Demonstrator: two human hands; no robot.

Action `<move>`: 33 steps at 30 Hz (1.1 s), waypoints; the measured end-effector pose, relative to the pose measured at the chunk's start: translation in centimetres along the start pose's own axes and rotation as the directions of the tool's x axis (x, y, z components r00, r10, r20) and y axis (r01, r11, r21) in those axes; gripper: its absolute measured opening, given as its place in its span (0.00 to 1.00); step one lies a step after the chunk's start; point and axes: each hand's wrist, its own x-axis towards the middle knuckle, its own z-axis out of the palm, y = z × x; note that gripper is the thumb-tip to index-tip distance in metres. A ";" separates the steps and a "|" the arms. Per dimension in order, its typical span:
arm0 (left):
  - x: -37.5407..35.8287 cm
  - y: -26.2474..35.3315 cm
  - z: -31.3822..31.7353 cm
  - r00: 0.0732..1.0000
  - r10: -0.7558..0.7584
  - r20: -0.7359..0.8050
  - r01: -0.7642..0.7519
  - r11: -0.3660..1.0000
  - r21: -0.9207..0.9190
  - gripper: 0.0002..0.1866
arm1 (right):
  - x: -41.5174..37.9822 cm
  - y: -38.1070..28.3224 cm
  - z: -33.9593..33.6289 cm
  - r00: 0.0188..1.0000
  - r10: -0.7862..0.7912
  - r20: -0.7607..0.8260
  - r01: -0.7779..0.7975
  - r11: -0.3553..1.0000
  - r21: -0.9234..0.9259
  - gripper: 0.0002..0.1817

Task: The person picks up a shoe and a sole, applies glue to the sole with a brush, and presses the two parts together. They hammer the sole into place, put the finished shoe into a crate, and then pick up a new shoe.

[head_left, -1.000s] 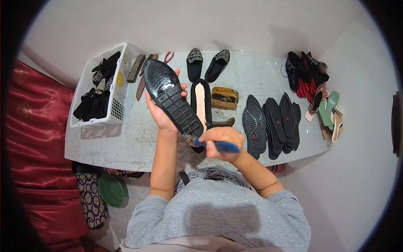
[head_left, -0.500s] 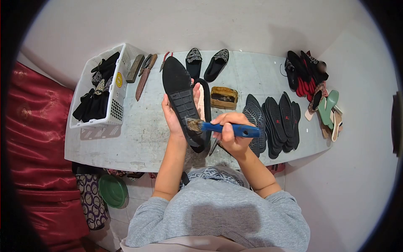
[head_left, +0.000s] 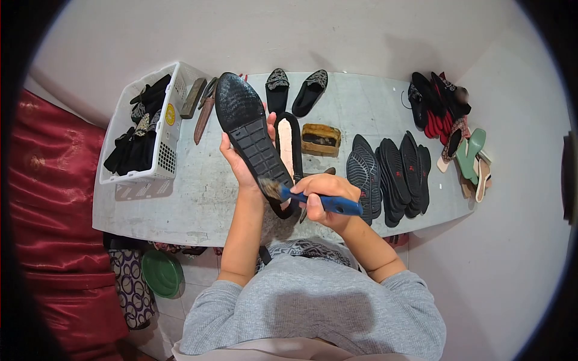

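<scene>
My left hand (head_left: pixel 239 165) holds a black shoe (head_left: pixel 253 135) with its underside turned up; the front part of that sole looks wet and glossy. In my right hand (head_left: pixel 328 195) is a blue brush (head_left: pixel 343 206), its bristles touching the sole near the heel end. Beneath and beside the held shoe lies another black shoe piece (head_left: pixel 288 144) with a pale pink inside. A brownish-yellow container (head_left: pixel 321 141) with dark contents stands just right of it. Part of a tool shows behind my right hand.
A white basket (head_left: pixel 165 150) holding dark shoe parts stands at left, beside a block (head_left: pixel 193 98) and a sheathed knife (head_left: pixel 205 119). Two finished-looking shoes (head_left: pixel 310 93) lie at the back. Several black soles (head_left: pixel 392 180) and a pile of shoes (head_left: pixel 466 159) are at right.
The held shoe has shifted up and left, and its front sole now looks glossy. The brush has moved slightly down and left, toward the heel end.
</scene>
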 end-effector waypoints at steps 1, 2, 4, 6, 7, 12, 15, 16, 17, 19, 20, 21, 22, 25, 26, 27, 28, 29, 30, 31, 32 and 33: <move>0.0 -0.1 0.2 1.000 0.002 0.000 -0.002 1.000 0.000 0.36 | 0.2 0.0 0.6 0.997 -0.052 -0.051 0.051 0.999 -0.011 0.07; -0.2 -0.2 0.4 1.000 0.007 -0.002 -0.007 1.000 0.027 0.36 | 0.3 0.0 1.0 0.989 -0.102 -0.102 0.100 0.995 -0.023 0.07; -0.2 -0.2 0.4 1.000 0.010 -0.003 -0.010 0.999 0.054 0.36 | 0.1 -0.1 1.0 0.990 -0.110 -0.086 0.107 0.994 -0.037 0.07; 0.1 0.2 0.0 1.000 0.029 -0.011 -0.028 0.998 0.049 0.36 | -0.2 -0.3 0.9 0.991 -0.128 -0.046 0.124 0.990 -0.066 0.08; 0.1 0.5 0.1 1.000 0.014 -0.023 -0.014 1.000 -0.002 0.36 | -0.6 -0.1 0.9 0.994 -0.103 -0.042 0.100 0.991 -0.086 0.07; 0.3 0.8 -1.1 0.999 0.035 -0.029 -0.036 0.999 -0.023 0.36 | -0.3 -0.2 -0.2 0.998 -0.050 -0.026 0.046 0.990 -0.136 0.06; 0.2 0.6 -1.3 0.998 0.028 -0.052 -0.028 1.000 0.006 0.37 | -0.4 0.0 0.6 0.992 -0.032 -0.124 0.025 0.998 -0.059 0.07; 0.2 0.5 -1.3 0.998 0.030 -0.057 -0.028 0.999 0.028 0.37 | -0.5 0.1 0.9 0.984 -0.035 -0.176 0.044 0.998 0.050 0.08; 0.1 0.5 -1.2 0.999 0.015 -0.043 -0.015 1.000 -0.009 0.37 | -0.7 0.2 0.9 0.991 -0.103 -0.091 0.101 0.995 -0.026 0.11; 0.1 0.5 -1.3 0.998 0.039 -0.057 -0.038 0.999 0.033 0.37 | -0.7 0.0 0.8 0.986 -0.164 -0.014 0.162 0.983 -0.087 0.09; 0.1 0.6 -1.5 0.995 0.069 -0.071 -0.063 0.995 0.075 0.37 | -0.9 0.0 0.6 0.984 -0.176 0.011 0.176 0.978 -0.111 0.06; 0.1 0.9 -1.4 0.995 0.034 -0.096 -0.032 0.999 0.028 0.38 | -1.0 0.1 0.4 0.984 -0.176 0.012 0.176 0.978 -0.110 0.06; 0.1 0.8 -1.3 0.995 0.035 -0.097 -0.032 0.999 0.028 0.38 | -1.1 0.3 0.2 0.985 -0.173 0.021 0.175 0.979 -0.104 0.09; 0.0 0.4 -1.3 0.978 0.104 -0.182 -0.086 0.991 0.105 0.39 | -0.8 0.5 -0.1 0.984 -0.179 0.015 0.179 0.978 -0.106 0.12; 0.0 0.5 -1.9 0.985 0.061 -0.163 -0.053 0.997 0.054 0.39 | -0.7 0.5 -0.2 0.982 -0.187 0.000 0.186 0.976 -0.111 0.12; 0.0 0.6 -1.9 0.990 0.019 -0.141 -0.019 1.000 0.004 0.39 | -0.5 0.4 0.0 0.976 -0.214 -0.045 0.208 0.973 -0.101 0.12; -0.1 0.6 -1.9 0.990 0.020 -0.141 -0.019 1.000 0.004 0.39 | -0.6 0.4 0.1 0.976 -0.214 -0.045 0.208 0.973 -0.101 0.12; -0.2 0.5 -1.8 0.995 0.011 -0.102 -0.012 1.000 -0.004 0.39 | -0.7 0.2 0.3 0.974 -0.228 -0.003 0.226 0.968 -0.112 0.09; -0.2 0.5 -1.6 0.998 0.004 -0.062 -0.004 1.000 -0.012 0.39 | -0.8 0.1 0.4 0.970 -0.241 0.039 0.244 0.962 -0.123 0.06; -0.1 0.6 -1.8 0.998 0.004 -0.062 -0.005 1.000 -0.012 0.39 | -0.9 0.0 0.4 0.971 -0.235 0.034 0.238 0.968 -0.087 0.05; -0.1 0.8 -2.1 0.996 0.022 -0.085 -0.021 1.000 0.011 0.38 | -0.9 0.2 0.3 0.971 -0.236 0.034 0.238 0.967 -0.087 0.05; -0.1 0.9 -2.0 0.993 0.040 -0.111 -0.036 0.999 0.034 0.38 | -1.0 0.3 0.0 0.976 -0.211 0.053 0.215 0.972 -0.097 0.05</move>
